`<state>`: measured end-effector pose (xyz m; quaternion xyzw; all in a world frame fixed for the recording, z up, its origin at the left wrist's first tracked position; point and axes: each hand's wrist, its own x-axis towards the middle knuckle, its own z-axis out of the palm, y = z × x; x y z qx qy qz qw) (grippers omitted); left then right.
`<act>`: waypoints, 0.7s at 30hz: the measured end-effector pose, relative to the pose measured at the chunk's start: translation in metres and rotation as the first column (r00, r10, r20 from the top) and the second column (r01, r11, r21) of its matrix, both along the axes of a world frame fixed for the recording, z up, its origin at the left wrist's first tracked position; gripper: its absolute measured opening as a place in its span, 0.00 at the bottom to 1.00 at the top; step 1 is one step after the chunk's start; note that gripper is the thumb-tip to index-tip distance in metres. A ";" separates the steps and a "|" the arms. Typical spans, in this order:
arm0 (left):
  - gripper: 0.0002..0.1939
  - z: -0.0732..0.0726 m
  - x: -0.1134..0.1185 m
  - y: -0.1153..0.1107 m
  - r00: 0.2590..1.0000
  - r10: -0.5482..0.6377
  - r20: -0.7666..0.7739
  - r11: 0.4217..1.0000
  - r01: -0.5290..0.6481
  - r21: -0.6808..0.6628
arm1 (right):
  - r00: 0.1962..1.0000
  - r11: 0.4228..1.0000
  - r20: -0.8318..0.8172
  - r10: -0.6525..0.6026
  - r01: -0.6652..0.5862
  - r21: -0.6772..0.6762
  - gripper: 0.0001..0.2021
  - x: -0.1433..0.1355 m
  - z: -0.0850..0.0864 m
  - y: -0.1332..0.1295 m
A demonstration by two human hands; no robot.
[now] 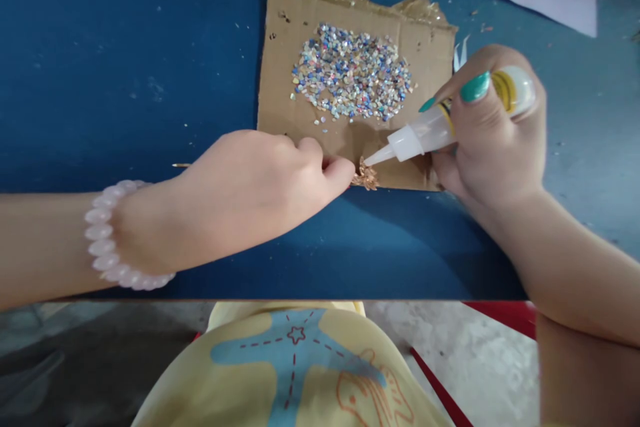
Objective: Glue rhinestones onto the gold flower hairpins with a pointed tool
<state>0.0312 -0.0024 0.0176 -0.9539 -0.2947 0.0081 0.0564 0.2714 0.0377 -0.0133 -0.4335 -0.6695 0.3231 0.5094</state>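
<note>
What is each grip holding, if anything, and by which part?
The right grip holds a squeeze bottle around its body, leaving the nozzle free. The left grip holds a copper-coloured ornament near its left end; exact contact is hidden.

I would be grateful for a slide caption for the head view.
The left hand steadies a copper-coloured ornament while the right touches a glue-style bottle's nozzle to it.

The head view looks steeply down from above the near edge of the table (pixel 100 80), close over the left hand (pixel 250 193) and right hand (pixel 495 127); shirt (pixel 300 373) and floor (pixel 475 360) fill its near side.
</note>
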 end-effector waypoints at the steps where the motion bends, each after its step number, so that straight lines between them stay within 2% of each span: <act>1: 0.22 0.000 0.000 0.000 1.000 0.003 -0.005 1.000 -0.003 -0.002 | 1.000 1.000 -0.002 0.001 -0.001 -0.006 0.26 0.000 0.000 0.000; 21: 0.19 0.001 0.001 -0.002 0.999 0.025 -0.042 0.999 -0.024 0.031 | 0.997 0.997 -0.047 0.064 -0.066 -0.027 0.26 -0.001 0.004 0.000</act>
